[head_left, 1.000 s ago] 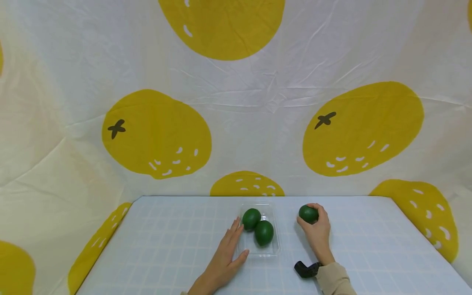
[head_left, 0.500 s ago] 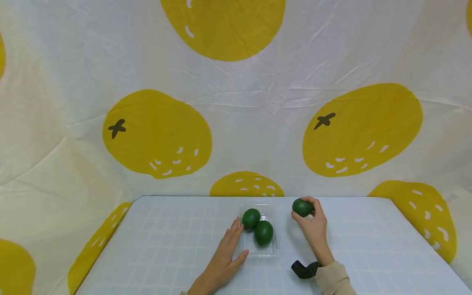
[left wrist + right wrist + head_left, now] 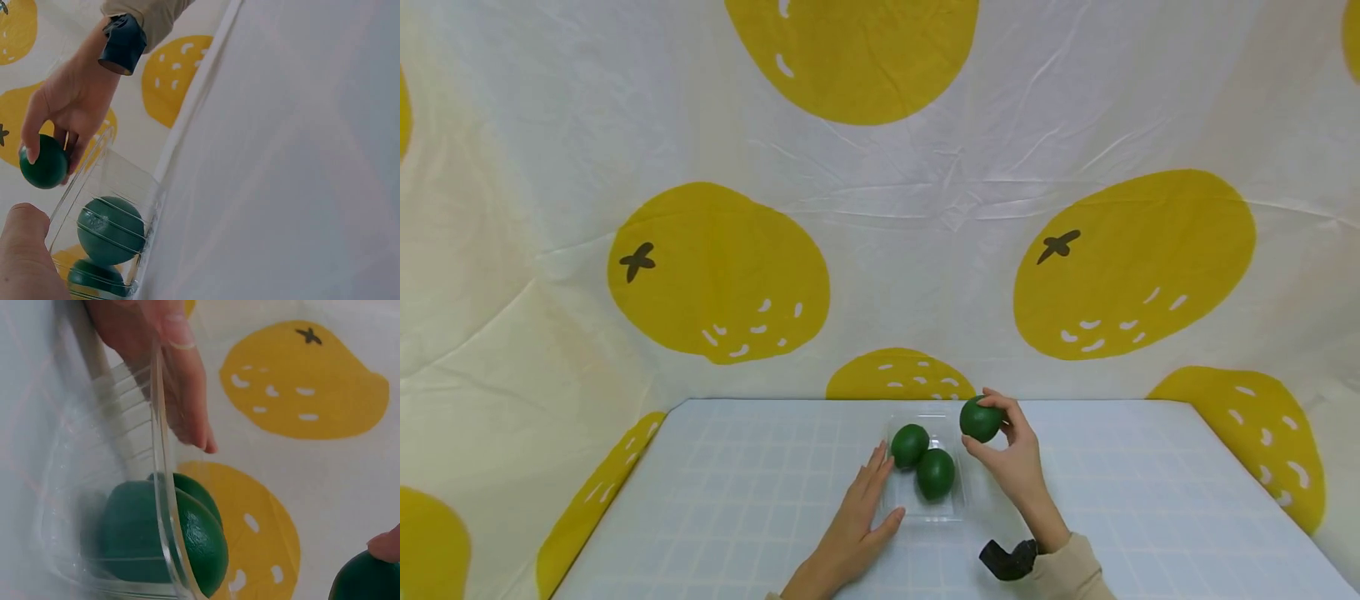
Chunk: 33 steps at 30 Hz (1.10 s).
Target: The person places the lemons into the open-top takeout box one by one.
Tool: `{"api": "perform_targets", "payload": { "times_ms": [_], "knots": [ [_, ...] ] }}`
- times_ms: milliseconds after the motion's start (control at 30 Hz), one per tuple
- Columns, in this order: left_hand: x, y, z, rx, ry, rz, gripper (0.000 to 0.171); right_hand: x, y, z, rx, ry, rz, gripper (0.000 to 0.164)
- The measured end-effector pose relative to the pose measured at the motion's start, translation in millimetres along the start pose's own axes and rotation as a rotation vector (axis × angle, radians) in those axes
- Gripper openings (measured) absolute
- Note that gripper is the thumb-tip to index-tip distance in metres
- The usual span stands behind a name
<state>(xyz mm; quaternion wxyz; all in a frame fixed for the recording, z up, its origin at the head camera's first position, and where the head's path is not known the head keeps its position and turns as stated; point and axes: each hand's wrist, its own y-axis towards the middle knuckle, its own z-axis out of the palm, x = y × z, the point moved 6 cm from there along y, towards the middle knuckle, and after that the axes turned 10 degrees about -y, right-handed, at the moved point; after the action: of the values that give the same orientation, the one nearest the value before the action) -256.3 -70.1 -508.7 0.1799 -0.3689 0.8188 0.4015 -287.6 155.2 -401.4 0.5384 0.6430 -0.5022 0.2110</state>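
Observation:
In the head view, my right hand (image 3: pixel 1015 460) pinches a smooth, dark green round fruit (image 3: pixel 981 419) between thumb and fingers, at the right far edge of a clear plastic container (image 3: pixel 895 510). The container holds two more such fruits, one (image 3: pixel 910 447) toward the back and another (image 3: pixel 936 475) closer to me, side by side. My left hand (image 3: pixel 857 518) lies with straight fingers along the container's left wall, its thumb by the near left corner. The left wrist view shows the held fruit (image 3: pixel 44 162) outside the clear wall, above the rim's level.
A table (image 3: pixel 737 483) with a pale blue checked cloth lies under everything. A white curtain with yellow fruit prints (image 3: pixel 722 275) rises behind it. A black device (image 3: pixel 1007 560) is strapped to the right wrist, beside a beige sleeve (image 3: pixel 1071 571).
My right hand has lifted the green fruit off the table and carried it left to the container's edge. The left hand and the two fruits inside have stayed put.

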Motion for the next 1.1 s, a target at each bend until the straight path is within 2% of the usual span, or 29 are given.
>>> {"api": "perform_targets", "payload": {
  "times_ms": [200, 500, 533, 633, 733, 800, 933, 1100],
  "knots": [
    [1.0, -0.3, 0.4, 0.016, -0.022, -0.023, 0.065, 15, -9, 20, 0.143, 0.06, -0.168, 0.048],
    [4.2, -0.7, 3.2, 0.05, -0.048, -0.1, 0.066, 26, -27, 51, 0.371, 0.06, -0.319, 0.05],
    [3.9, -0.4, 3.1, 0.045, -0.043, -0.089, 0.066, 26, -28, 54, 0.388, 0.055, -0.331, 0.05],
    [3.8, 0.2, 2.9, 0.048, -0.054, -0.098, 0.066, 17, -34, 65, 0.437, 0.038, -0.374, 0.052],
    [2.6, 1.2, 1.8, 0.041, -0.055, -0.074, 0.066, 3, -38, 74, 0.473, -0.017, -0.397, 0.054],
    [2.7, 1.2, 1.9, 0.044, -0.058, -0.081, 0.067, -7, -40, 79, 0.483, -0.074, -0.42, 0.055],
    [3.2, 1.0, 2.1, 0.037, -0.058, -0.072, 0.068, -11, -42, 82, 0.494, -0.178, -0.439, 0.056],
    [3.9, 0.2, 1.9, 0.029, -0.05, -0.062, 0.067, -13, -43, 84, 0.534, -0.213, -0.425, 0.056]
  ]
}}
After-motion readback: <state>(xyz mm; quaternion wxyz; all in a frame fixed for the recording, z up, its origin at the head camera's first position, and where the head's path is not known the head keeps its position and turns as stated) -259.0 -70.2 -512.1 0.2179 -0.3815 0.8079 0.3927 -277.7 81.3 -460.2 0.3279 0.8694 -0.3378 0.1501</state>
